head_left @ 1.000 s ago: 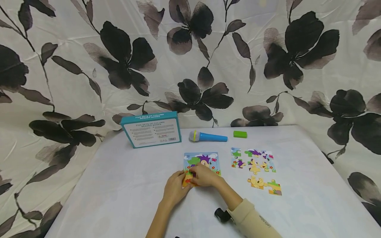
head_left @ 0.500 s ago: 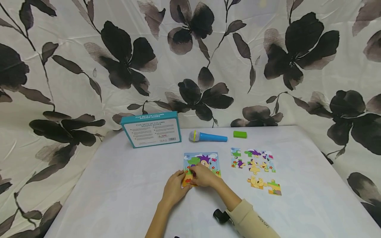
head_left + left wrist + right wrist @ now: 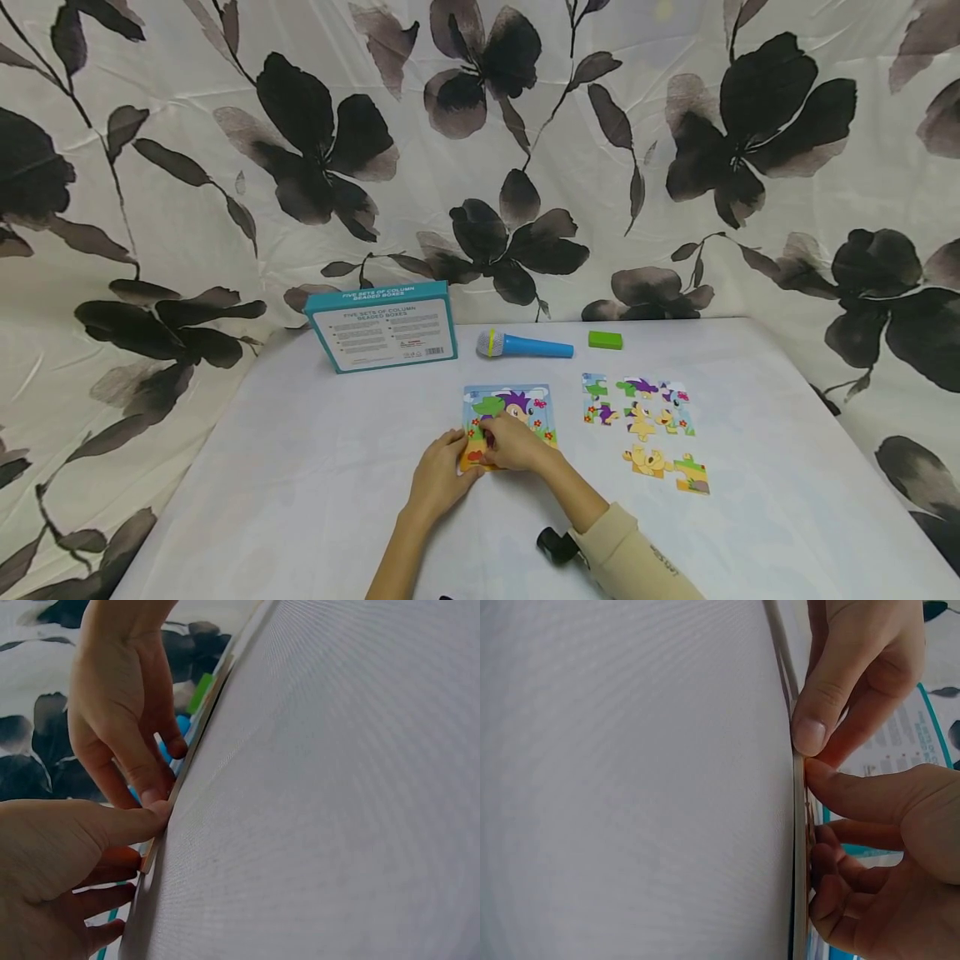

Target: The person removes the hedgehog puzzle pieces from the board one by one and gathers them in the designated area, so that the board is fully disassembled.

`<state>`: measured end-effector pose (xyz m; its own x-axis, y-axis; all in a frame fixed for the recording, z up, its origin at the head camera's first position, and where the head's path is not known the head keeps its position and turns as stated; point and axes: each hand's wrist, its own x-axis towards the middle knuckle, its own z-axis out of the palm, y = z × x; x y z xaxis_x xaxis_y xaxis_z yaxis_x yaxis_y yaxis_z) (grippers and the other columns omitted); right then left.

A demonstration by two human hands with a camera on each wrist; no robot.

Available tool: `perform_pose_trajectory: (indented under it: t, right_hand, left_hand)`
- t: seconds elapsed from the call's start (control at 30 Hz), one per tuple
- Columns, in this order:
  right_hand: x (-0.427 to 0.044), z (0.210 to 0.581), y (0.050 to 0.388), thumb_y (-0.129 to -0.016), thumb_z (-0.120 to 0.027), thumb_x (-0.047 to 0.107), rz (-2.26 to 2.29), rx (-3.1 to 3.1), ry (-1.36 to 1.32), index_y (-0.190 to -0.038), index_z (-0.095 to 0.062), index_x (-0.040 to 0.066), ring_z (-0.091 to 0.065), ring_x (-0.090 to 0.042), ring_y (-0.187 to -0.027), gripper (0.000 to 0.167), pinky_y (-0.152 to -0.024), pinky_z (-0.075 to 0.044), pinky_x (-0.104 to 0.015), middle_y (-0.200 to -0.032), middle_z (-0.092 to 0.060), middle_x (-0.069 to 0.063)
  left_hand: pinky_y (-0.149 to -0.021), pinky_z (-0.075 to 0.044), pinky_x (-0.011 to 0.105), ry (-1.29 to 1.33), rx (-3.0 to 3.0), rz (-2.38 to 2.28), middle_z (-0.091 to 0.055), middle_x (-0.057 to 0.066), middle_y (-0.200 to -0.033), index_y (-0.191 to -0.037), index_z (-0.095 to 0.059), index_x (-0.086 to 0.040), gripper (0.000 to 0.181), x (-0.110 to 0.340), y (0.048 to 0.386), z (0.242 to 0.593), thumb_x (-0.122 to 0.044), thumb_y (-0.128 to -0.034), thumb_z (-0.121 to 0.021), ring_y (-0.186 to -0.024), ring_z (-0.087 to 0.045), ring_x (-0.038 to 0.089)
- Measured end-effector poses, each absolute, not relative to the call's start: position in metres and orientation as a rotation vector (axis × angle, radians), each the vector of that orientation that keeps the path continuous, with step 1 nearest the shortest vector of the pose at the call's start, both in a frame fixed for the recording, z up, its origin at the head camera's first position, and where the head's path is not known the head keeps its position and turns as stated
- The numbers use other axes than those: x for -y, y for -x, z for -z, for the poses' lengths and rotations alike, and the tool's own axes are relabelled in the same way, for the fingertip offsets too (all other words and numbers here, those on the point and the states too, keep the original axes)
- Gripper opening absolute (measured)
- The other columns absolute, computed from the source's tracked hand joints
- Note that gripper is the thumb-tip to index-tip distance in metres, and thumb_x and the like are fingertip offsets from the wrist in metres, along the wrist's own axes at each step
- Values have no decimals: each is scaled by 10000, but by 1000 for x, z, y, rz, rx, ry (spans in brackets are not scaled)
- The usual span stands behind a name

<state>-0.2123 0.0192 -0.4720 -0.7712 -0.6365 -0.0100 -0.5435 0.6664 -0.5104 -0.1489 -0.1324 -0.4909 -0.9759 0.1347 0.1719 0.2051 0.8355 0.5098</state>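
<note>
A square puzzle board point(image 3: 476, 403) with a purple-haired hedgehog picture lies flat on the white table. My left hand point(image 3: 441, 475) grips its lower left corner, thumb on the near edge and fingers along the left side. Over the lower left part of the picture, my right hand point(image 3: 517, 442) pinches at a puzzle piece with curled fingers and thumb; the hand mostly covers that piece. The left wrist view shows both thumbs close together at the edge of the board point(image 3: 201, 739). Loose jigsaw pieces point(image 3: 642, 422) lie to the right of the board.
Behind the board stand a teal and white box point(image 3: 386, 329), a blue toy microphone point(image 3: 532, 345) and a green block point(image 3: 604, 339). A black object point(image 3: 557, 546) sits by the right sleeve point(image 3: 630, 554). Flowered cloth point(image 3: 495, 150) hangs behind the table.
The right forearm and sleeve have shifted very slightly to the left. Both hands stay at the same part of the board, and the loose pieces lie where they were.
</note>
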Motion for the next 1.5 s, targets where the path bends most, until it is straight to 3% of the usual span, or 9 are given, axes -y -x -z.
perform_pose_trajectory:
  t: [0.47, 0.8, 1.13, 1.5]
  right_hand:
    - [-21, 471, 213, -781, -756, 117, 789, -2660, 948, -1000, -616, -2, -430, -145, -768, 286, -657, -388, -254, -773, -498, -11]
    - [-21, 471, 214, -782, -754, 115, 802, -2652, 916, -1139, -604, -42, -473, -171, -825, 418, -752, -454, -315, -876, -566, -64]
    - [-21, 471, 213, -773, -765, 113, 820, -2643, 906, -1151, -605, -40, -469, -164, -814, 438, -754, -452, -317, -876, -569, -62]
    - [-20, 471, 214, -755, -773, 73, 896, -2608, 826, -1231, -552, -75, -537, -203, -871, 546, -857, -480, -384, -968, -608, -106]
  left_hand:
    - [-995, -402, 488, 298, 2875, 794, -564, 212, -1260, -1176, -603, 91, 539, 133, 150, 492, -250, -789, -757, -1191, -505, 379]
    - [-988, -404, 496, 296, 2873, 804, -558, 218, -1259, -1175, -601, 97, 531, 134, 151, 492, -230, -786, -757, -1181, -508, 386]
    - [-995, -398, 494, 309, 2871, 792, -561, 216, -1253, -1167, -604, 98, 527, 134, 150, 493, -224, -781, -762, -1181, -510, 380]
    - [-1016, -381, 485, 304, 2870, 803, -559, 211, -1261, -1179, -599, 95, 534, 134, 150, 495, -225, -782, -761, -1191, -504, 373]
